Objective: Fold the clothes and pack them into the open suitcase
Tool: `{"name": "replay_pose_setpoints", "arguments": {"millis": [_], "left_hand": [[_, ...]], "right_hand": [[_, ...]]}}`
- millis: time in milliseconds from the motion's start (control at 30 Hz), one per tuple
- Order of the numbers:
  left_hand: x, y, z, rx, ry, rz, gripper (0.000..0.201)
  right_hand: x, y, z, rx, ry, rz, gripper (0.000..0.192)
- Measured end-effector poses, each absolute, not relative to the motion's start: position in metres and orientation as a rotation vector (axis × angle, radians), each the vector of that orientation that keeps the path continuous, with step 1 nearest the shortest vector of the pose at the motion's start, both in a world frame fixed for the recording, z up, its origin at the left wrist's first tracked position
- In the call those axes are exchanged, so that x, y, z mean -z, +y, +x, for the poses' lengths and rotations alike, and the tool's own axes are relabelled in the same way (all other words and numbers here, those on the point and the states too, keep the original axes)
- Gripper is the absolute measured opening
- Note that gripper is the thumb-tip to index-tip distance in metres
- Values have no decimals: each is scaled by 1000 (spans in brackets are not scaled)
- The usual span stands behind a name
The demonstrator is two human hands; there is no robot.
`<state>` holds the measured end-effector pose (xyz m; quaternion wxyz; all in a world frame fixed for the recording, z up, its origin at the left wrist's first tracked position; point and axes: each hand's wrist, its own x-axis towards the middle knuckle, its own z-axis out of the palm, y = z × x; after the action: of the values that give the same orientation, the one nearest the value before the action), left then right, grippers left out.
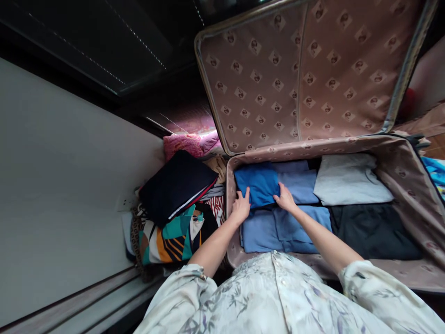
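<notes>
Both hands rest flat on a folded bright blue garment [257,184] in the open suitcase [410,185]. The left hand [241,207] lies at its near left edge and the right hand [285,198] at its near right edge, fingers spread and released, pressing rather than gripping. Beneath and nearer than the fingers lie paler blue folded clothes [278,229]; to their right, a dark garment [373,229] and a light grey one [351,181]. Judging by this, the case is largely packed. Left of the fingers, a pile of patterned clothes [174,218] sits outside it. Beyond, the lid lining [299,69] repeats a small emblem; no writing is legible.
</notes>
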<state>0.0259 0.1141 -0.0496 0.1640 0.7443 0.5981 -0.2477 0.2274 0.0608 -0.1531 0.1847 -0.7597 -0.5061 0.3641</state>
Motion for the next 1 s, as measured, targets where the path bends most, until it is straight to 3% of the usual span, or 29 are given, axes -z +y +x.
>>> {"name": "replay_pose_setpoints", "arguments": {"millis": [100,267,467,667,900,1000], "left_hand": [[49,98,29,743,1699,2316,78],[64,94,44,346,1705,2489,96],[121,120,48,216,1713,2107,75],[146,128,41,143,1634,2095,77],[118,148,44,322,1499,1956,85],[71,154,24,87,1314,1964,72]], "right_hand": [[135,55,220,-904,-1554,-2259,74],[106,53,208,-510,-1943,-2049,77],[140,54,198,-742,-2144,-1870,67],[173,51,191,-662,-2206,-1976,66],[176,57,194,-610,-2313,-2019,66],[167,64,197,-649,-2372,-2058,68]]}}
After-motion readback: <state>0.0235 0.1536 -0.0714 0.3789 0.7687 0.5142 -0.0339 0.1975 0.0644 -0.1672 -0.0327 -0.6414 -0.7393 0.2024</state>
